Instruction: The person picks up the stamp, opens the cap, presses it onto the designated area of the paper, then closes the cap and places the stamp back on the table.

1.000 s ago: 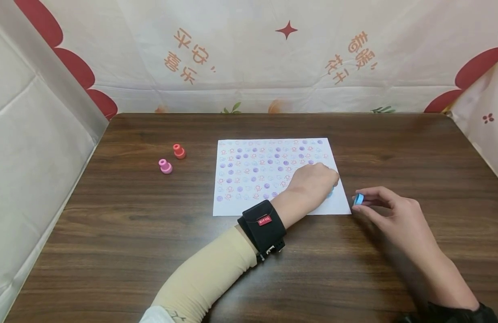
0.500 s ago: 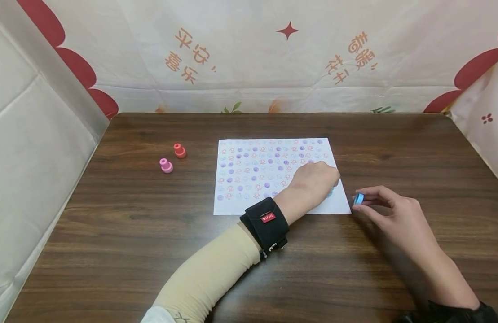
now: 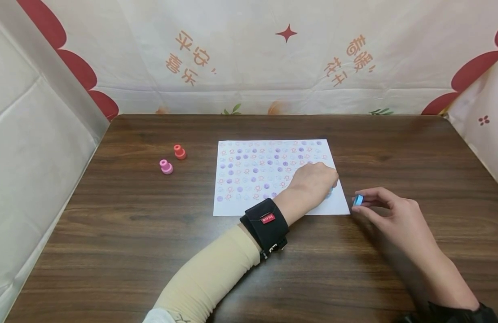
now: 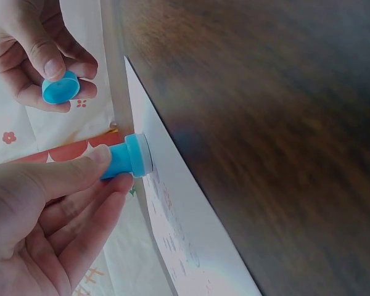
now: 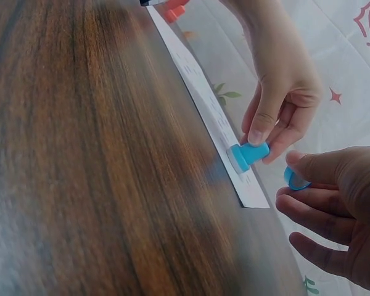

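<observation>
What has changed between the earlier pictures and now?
Very little: the left forearm has edged slightly rightward since the first picture. Nothing was taken hold of or let go. The left hand still holds the blue stamp at the white paper, the right hand still pinches the blue cap, and the pink stamp and red stamp are unmoved.

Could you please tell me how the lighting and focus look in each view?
Head view: fairly even light, with a soft shadow on the table beside the right forearm; left wrist: table blurred, blue stamp clearer, and glare brightening the lower end of the paper; right wrist: a pale sheen at the table's lower left.
</observation>
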`<state>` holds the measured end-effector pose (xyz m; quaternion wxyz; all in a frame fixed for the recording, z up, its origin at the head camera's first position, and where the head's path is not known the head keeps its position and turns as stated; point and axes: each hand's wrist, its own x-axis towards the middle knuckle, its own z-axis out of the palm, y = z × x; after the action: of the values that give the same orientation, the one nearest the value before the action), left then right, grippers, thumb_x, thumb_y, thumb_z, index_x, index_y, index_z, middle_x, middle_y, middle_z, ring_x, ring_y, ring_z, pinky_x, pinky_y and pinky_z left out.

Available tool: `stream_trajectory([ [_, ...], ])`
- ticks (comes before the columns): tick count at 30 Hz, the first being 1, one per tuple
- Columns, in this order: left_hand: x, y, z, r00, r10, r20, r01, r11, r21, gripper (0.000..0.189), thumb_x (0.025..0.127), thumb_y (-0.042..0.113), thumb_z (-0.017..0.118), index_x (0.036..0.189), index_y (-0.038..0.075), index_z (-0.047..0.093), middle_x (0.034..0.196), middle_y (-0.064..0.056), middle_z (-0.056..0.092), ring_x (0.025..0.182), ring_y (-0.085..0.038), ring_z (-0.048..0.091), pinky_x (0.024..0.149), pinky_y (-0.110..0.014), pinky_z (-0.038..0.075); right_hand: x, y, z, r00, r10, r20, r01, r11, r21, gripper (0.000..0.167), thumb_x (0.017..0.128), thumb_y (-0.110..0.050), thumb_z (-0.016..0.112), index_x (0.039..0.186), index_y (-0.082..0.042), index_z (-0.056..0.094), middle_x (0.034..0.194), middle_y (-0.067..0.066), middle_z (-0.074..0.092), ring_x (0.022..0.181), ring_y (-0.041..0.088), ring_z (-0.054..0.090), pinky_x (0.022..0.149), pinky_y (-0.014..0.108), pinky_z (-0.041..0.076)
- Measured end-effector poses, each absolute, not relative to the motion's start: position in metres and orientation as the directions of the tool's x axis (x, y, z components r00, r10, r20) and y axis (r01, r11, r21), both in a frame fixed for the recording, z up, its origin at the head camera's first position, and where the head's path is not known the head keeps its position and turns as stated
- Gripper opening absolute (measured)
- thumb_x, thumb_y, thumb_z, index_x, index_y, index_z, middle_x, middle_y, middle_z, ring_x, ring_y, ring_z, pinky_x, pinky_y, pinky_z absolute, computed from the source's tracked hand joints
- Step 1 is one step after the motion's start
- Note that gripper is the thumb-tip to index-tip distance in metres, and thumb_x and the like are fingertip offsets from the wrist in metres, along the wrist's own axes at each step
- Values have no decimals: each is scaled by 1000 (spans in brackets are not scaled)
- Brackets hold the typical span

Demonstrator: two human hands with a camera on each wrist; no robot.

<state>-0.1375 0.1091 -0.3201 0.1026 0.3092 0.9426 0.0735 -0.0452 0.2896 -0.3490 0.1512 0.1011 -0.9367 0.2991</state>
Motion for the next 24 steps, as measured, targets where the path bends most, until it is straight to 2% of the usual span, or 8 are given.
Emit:
stream_trajectory([
  [11,-137,109,-319,-788,596,-153,565,800,202,22,96,24,67,116,31,72,110,11,73,88,-4,65,76,-19,54,-45,288,-349,-939,-98,329,-272,796,-541,32,76,-8,86,105,-13,73,89,7,76,85,-29,54,71,0,43],
  [24,-138,111,-321,-789,600,-133,578,798,174,18,98,21,65,108,30,75,102,10,75,80,-4,63,67,-21,52,-44,289,-350,-930,-119,348,-299,797,-526,34,75,-6,86,105,-13,73,87,5,76,85,-28,54,71,0,43],
])
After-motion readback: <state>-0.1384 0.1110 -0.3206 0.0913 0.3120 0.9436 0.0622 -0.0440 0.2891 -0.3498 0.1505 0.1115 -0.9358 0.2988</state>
